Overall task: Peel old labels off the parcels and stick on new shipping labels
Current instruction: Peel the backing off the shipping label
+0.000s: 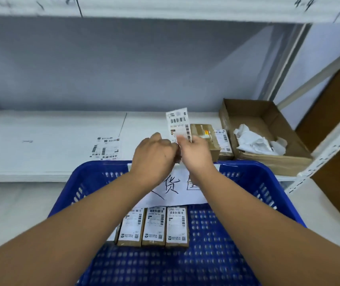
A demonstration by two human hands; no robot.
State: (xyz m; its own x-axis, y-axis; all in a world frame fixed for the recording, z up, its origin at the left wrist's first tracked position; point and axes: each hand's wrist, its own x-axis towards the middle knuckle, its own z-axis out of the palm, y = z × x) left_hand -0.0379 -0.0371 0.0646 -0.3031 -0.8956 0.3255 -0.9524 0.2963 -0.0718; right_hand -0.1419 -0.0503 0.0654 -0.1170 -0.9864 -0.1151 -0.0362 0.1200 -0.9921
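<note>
Over the far basket (247, 164) rim, the right hand (196, 155) pinches a label (178, 123) upright. The left hand (154, 156), fingers curled, probably pinches it too.

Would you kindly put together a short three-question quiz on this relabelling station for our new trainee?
1. True or false: the three labelled brown cardboard parcels lie inside the blue perforated plastic basket.
2. What does the open brown cardboard box hold? A) crumpled white paper B) scissors C) tape rolls
3. What does the right hand hold upright above the white shelf?
Key: 1 true; 2 A; 3 a white barcoded shipping label.
</note>
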